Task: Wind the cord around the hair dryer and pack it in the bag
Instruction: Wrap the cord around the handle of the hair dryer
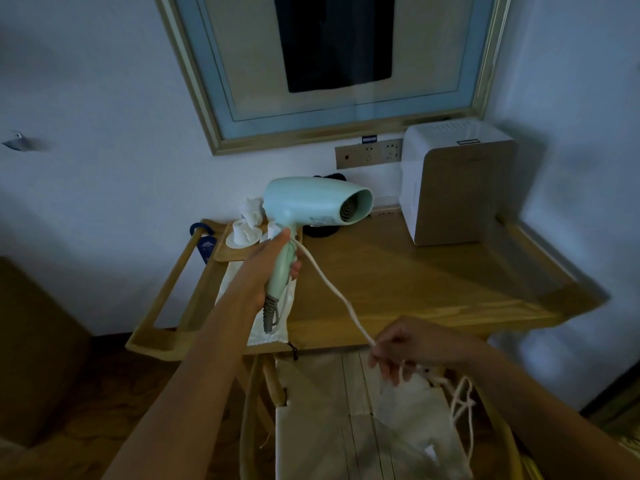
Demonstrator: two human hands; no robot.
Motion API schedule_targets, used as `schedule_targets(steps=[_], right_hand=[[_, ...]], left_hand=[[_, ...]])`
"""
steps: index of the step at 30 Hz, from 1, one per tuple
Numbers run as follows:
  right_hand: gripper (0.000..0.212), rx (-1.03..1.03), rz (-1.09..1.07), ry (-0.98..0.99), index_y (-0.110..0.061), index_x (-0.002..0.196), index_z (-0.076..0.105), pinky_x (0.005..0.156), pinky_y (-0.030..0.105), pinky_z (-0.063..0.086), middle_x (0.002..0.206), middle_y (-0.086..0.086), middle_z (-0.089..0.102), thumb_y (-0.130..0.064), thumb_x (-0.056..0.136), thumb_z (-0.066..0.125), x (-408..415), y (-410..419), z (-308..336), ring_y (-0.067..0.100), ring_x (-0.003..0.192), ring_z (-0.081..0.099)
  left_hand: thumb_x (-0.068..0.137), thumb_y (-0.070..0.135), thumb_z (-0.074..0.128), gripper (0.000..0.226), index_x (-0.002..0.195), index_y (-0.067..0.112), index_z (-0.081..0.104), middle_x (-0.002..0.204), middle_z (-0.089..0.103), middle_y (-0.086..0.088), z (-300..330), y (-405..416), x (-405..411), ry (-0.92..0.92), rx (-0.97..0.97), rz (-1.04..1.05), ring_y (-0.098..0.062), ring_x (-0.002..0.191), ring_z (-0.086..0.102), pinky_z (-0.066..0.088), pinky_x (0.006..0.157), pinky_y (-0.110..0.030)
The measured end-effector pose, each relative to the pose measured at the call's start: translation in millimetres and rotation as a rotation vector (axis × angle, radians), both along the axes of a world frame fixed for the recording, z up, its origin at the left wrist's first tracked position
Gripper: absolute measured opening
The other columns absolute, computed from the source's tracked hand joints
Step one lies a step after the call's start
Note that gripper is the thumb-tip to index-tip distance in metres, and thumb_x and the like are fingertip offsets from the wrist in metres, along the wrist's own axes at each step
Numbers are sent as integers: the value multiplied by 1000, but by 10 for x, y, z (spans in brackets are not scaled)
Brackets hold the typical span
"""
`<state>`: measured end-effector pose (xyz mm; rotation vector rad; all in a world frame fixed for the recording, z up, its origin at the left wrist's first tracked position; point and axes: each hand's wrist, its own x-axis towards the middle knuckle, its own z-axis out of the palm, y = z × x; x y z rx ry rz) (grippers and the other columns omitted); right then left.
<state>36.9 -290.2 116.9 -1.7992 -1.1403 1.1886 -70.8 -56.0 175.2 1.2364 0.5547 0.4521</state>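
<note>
My left hand (pixel 266 268) grips the handle of a pale mint hair dryer (pixel 311 206) and holds it upright above the wooden table, nozzle pointing right. Its white cord (pixel 332 289) runs taut from the handle down to my right hand (pixel 412 344), which pinches it near the table's front edge. More cord hangs in loose loops (pixel 460 407) below that hand. A white cloth bag (pixel 273 327) lies flat on the table under the dryer, its end at the front edge.
The wooden table (pixel 433 282) has raised side rails. A white appliance (pixel 453 181) stands at the back right under wall sockets (pixel 370 154). A tray with white cups (pixel 242 233) sits at the back left. A chair with a pale cushion (pixel 346 420) stands below the table front.
</note>
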Motion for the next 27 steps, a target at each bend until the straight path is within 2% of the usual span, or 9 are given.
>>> schedule_targets(steps=[3,5,8,11,15,18,21,25,27], right_hand=[[26,-21,-450,-753,-17,96,66,54,21,45,75,0,65,-28,96,43,222,5,-9,16,65,61],[29,-125,-366,-889,-19,107,65,58,21,45,75,-5,61,-32,96,42,250,49,1,12,68,59],[56,-102,-175,-480,-30,140,35,96,29,40,136,-6,49,-45,89,53,133,138,-12,17,122,50],[65,284,-292,-104,-33,143,27,107,30,33,149,-12,32,-50,85,51,-61,310,149,11,136,32],[27,421,-222,57,-10,102,63,90,32,48,100,8,69,-32,92,52,-293,608,101,16,96,65],[23,398,-207,187,-7,77,57,63,24,46,61,-1,54,-19,95,48,-344,578,-51,10,56,53],[26,254,-87,254,-10,76,59,52,18,37,56,-4,45,-24,94,48,-250,447,-271,8,49,42],[23,168,-41,630,-10,79,60,45,18,29,56,-4,42,-24,92,48,-50,344,-493,7,46,36],[22,116,-78,587,-9,74,55,41,17,23,51,-7,43,-19,92,46,25,392,-471,4,41,33]], left_hand=[[94,34,49,28,93,8,59,66,60,-3,-10,-45,-48,-39,18,-74,-10,49,51,44,43,-18],[90,39,52,33,98,7,57,69,60,-3,-65,-109,-60,-35,35,-137,-10,50,51,43,43,-18],[84,45,54,44,101,5,58,66,60,-2,-121,-211,-64,-10,34,-182,-10,48,51,42,42,-19],[93,39,46,38,95,3,59,61,59,-4,-149,-280,-85,11,33,-181,-12,43,48,40,40,-19],[94,35,44,37,85,2,60,60,58,-9,-219,-349,-165,44,64,-147,-15,40,47,38,38,-20],[95,34,44,36,85,2,57,54,56,-6,-270,-388,-282,78,48,-134,-14,37,46,36,37,-18],[96,36,41,38,83,4,57,52,54,-2,-323,-319,-444,89,-7,-135,-11,36,44,34,35,-16],[93,40,41,35,84,10,56,57,54,-2,-367,-137,-698,26,51,-250,-11,37,42,35,35,-18],[86,43,51,34,80,10,58,59,57,-4,-370,-83,-792,20,117,-339,-12,38,46,37,37,-19]])
